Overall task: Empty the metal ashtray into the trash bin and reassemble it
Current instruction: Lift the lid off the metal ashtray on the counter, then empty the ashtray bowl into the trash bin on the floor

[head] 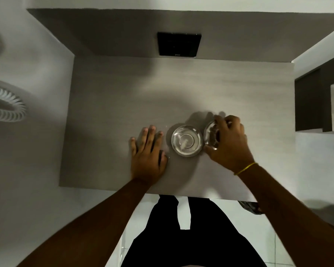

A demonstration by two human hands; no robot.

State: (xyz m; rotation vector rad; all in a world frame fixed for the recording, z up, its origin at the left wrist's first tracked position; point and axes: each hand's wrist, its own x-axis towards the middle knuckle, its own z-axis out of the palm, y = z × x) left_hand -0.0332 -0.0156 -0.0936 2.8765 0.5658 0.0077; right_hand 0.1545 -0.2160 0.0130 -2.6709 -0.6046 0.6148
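Left hand (147,151): flat, fingers spread, on grey bench (112,105) | right hand (228,139): clamped on tilted round metal ashtray lid (210,134) | shiny round metal ashtray bowl (187,140): between hands, upright.

Bare forearms, a thin yellow band (246,168) on the right wrist, black trousers (191,237).

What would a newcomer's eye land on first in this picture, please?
First, the shiny metal ashtray bowl sitting open near the front of the grey table, between the two hands. The right hand holds the ashtray lid tilted in its grip just right of the bowl, while the left hand lies flat on the table to the bowl's left. A black square panel stands out at the back.
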